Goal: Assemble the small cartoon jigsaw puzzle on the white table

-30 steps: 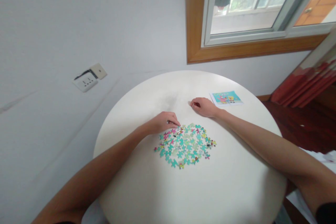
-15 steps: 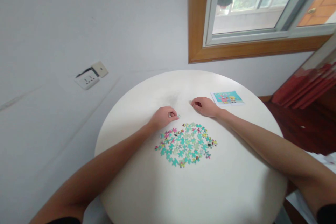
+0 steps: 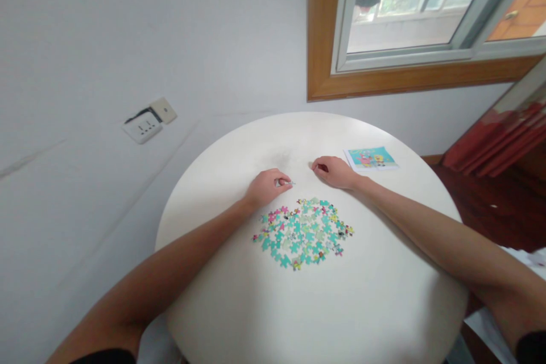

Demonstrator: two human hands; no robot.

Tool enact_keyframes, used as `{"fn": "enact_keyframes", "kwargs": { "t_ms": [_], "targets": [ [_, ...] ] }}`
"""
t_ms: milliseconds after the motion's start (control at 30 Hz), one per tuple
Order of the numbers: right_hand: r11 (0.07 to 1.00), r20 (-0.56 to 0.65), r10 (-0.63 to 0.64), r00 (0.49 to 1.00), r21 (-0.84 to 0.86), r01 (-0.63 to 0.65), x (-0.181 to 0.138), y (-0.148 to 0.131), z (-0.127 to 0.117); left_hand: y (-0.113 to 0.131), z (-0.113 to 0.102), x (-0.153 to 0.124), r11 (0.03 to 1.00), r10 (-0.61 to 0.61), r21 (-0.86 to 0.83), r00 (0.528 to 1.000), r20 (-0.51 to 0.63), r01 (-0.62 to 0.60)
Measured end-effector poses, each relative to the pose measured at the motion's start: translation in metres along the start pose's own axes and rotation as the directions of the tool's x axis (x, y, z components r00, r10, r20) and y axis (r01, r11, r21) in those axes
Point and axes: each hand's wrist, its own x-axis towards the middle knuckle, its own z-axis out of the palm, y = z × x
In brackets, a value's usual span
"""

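Between thumb and fingers, my left hand (image 3: 268, 186) pinches a small puzzle piece (image 3: 292, 183) just beyond the pile. My right hand (image 3: 331, 170) rests on the table farther right with its fingers curled together; a small pale bit shows at the fingertips, too small to make out for sure. Nearer to me lies a loose spread of puzzle pieces (image 3: 303, 233), mostly turquoise and pale green, with some pink and yellow ones. Beside my right wrist is a turquoise picture card (image 3: 372, 158) with a pink and a yellow cartoon figure.
The round white table (image 3: 315, 313) stands close to a white wall (image 3: 191, 28) with a power socket (image 3: 143, 127). A wood-framed window (image 3: 322, 40) is above its far right side, and a red curtain (image 3: 490, 136) hangs to the right.
My left hand has shifted slightly up and right, with the piece tilting at its fingertips. My right hand stays nearly still. The view has moved a little.
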Motion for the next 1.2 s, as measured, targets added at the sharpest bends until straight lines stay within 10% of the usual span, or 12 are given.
{"fn": "enact_keyframes", "kwargs": {
  "t_ms": [767, 1200],
  "targets": [
    [0.999, -0.026, -0.020, 0.999, 0.040, 0.021, 0.000, 0.004, 0.003, 0.000, -0.018, -0.002, 0.996, -0.004, -0.088, 0.992, 0.123, 0.014],
    [0.999, -0.017, -0.012, 1.000, 0.049, 0.013, 0.000, 0.004, 0.003, 0.016, -0.068, -0.016, 0.949, 0.289, -0.292, 0.706, 0.646, -0.121]
  ]
}}
